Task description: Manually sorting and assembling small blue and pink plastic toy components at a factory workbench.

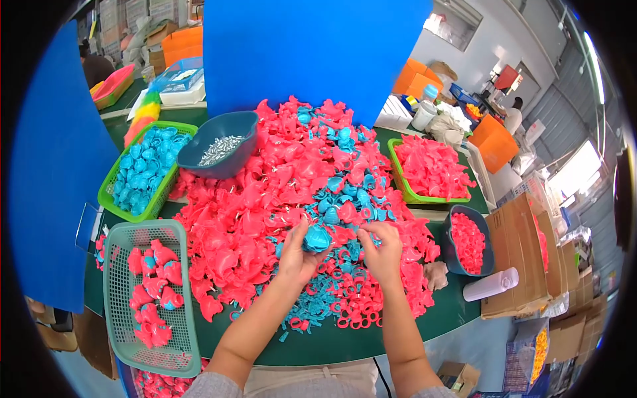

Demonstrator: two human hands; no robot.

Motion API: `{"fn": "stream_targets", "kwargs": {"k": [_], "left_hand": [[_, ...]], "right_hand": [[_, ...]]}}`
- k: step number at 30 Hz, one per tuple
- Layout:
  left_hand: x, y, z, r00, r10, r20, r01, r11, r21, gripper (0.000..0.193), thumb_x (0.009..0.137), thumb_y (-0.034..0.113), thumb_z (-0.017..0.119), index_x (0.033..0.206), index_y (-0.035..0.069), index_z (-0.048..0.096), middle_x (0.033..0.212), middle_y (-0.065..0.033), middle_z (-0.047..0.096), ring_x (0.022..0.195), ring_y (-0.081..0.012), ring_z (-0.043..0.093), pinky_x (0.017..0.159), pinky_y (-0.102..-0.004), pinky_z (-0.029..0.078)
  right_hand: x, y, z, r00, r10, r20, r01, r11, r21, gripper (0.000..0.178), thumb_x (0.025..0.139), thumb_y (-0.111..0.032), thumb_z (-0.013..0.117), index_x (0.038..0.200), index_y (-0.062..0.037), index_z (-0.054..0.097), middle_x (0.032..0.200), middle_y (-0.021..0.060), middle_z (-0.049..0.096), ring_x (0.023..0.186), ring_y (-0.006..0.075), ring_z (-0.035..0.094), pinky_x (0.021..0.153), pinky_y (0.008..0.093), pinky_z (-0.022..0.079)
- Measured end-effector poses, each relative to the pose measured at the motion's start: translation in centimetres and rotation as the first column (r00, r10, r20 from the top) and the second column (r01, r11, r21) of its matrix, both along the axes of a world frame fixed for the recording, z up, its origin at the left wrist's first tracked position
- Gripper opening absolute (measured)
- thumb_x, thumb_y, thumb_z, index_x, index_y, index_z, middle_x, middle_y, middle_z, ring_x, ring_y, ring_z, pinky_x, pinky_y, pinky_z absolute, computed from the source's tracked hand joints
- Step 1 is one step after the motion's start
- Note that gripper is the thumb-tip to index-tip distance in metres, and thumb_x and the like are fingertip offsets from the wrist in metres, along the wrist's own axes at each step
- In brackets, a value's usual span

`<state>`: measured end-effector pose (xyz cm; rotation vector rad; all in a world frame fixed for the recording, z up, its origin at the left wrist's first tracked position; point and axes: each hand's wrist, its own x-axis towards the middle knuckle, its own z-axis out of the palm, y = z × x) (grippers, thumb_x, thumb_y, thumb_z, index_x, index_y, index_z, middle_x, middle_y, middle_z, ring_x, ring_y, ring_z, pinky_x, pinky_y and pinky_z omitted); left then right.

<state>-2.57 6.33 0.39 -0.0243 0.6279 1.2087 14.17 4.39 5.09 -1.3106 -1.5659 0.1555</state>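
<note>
My left hand (300,260) is closed around a rounded blue plastic shell (317,239), held above the middle of the table. A short distance to its right, my right hand (383,251) has its thumb and fingertips drawn together; anything pinched between them is too small to make out. Beneath both hands spreads a large heap of pink plastic parts (232,225). Blue shell pieces (345,199) lie among them in the centre. Nearer my body are small blue parts (306,306) and pink rings (358,317).
At left stand a green basket of blue shells (103,194), a dark bowl of screws (249,136) and a grey-green basket of pink-and-blue assemblies (188,298). To the right are a green basket of pink parts (424,199), a dark bin (488,255), a pale bottle (491,284) and cartons (511,265).
</note>
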Motion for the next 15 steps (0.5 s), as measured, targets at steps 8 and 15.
{"fn": "stream_targets", "kwargs": {"k": [8,15], "left_hand": [[-1.1,0.7,-0.3,1.000,0.013,-0.014,-0.012,0.997,0.075,0.040,0.082,0.037,0.073,0.109,0.012,0.058,0.100,-0.0060,0.062,0.092,-0.0221,0.062,0.073,-0.0434,0.058],[-1.6,1.0,0.5,0.997,0.066,-0.049,-0.063,0.996,0.060,0.035,0.082,0.035,0.073,0.106,0.014,0.059,0.099,-0.0056,0.062,0.092,-0.0222,0.061,0.073,-0.0454,0.057]], "right_hand": [[1.4,1.0,-5.8,0.879,-0.097,0.467,0.382,0.730,-0.566,0.032,0.076,-0.035,0.071,0.069,-0.0034,0.070,0.062,0.0159,0.063,0.060,0.0322,0.063,0.057,0.0411,0.049],[4.6,0.9,-7.1,0.951,-0.199,-0.236,-0.005,0.754,-0.657,0.027,0.085,-0.026,0.064,0.070,-0.0034,0.065,0.058,0.0046,0.058,0.052,0.0166,0.053,0.051,0.0317,0.042]]}}
